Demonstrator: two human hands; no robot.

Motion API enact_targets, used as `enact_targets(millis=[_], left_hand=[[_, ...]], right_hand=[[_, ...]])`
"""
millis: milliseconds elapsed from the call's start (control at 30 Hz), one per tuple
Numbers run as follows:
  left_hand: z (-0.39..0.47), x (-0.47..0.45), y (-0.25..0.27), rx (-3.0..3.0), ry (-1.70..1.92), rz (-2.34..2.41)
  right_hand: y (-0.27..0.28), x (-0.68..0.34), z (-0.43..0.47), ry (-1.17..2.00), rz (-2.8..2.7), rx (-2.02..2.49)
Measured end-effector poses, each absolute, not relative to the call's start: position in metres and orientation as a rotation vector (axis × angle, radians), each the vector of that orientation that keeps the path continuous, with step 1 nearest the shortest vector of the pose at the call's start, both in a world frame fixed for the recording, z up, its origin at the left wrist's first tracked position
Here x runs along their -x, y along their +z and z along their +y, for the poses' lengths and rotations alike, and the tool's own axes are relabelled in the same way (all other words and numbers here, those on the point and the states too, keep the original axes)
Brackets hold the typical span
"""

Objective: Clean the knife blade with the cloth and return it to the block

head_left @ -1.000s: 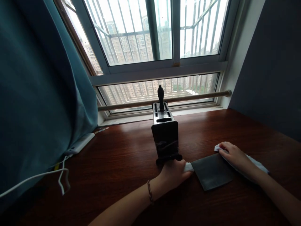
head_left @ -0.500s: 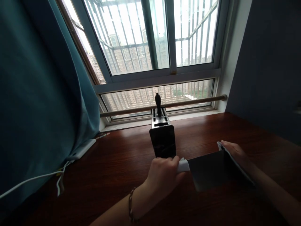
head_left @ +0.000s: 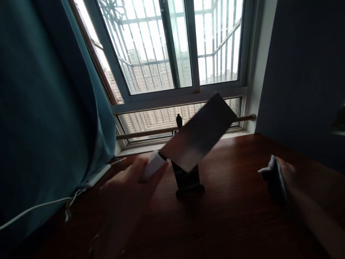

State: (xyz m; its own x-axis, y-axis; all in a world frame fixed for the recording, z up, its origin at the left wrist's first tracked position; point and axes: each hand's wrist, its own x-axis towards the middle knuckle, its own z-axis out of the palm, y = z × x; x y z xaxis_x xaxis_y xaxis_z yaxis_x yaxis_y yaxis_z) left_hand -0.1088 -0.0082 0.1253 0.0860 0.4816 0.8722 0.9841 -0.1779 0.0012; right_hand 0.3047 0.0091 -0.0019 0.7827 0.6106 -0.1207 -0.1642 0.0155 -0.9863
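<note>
The left hand [head_left: 126,187], blurred, is wrapped around the white handle of a cleaver [head_left: 198,135] and holds it in the air, its broad blade tilted up to the right in front of the knife block [head_left: 187,178]. The right hand [head_left: 285,176] is bunched around a white cloth [head_left: 269,167] just above the dark wooden tabletop [head_left: 237,223], near the right edge, well apart from the cleaver

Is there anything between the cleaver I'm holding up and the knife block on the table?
Nothing visible. The left hand holds the cleaver by its white handle, blade raised and tilted just above the knife block. One dark handle already stands in the block, behind the blade. The right hand, holding a cloth, stays off to the side.
</note>
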Motion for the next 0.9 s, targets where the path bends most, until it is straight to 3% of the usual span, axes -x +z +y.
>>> enact_targets(millis=[100,233,500,900], left_hand=[[0.002,0.128,0.157,1.401,-1.175,-1.622],[0.032,0.141,0.205,1.016,-1.014,-1.749],[0.110,0.156,0.277,1.542,-0.711,-1.740],[0.142,0.178,0.309,1.714,-0.356,-1.265]], right_hand=[[-0.009,-0.300,0.010,0.701,-0.428,1.373],[-0.022,-0.287,0.013,0.804,-0.506,1.313],[-0.058,-0.301,0.030,0.735,-0.675,1.333],[-0.069,-0.289,0.034,0.795,-0.829,1.257]])
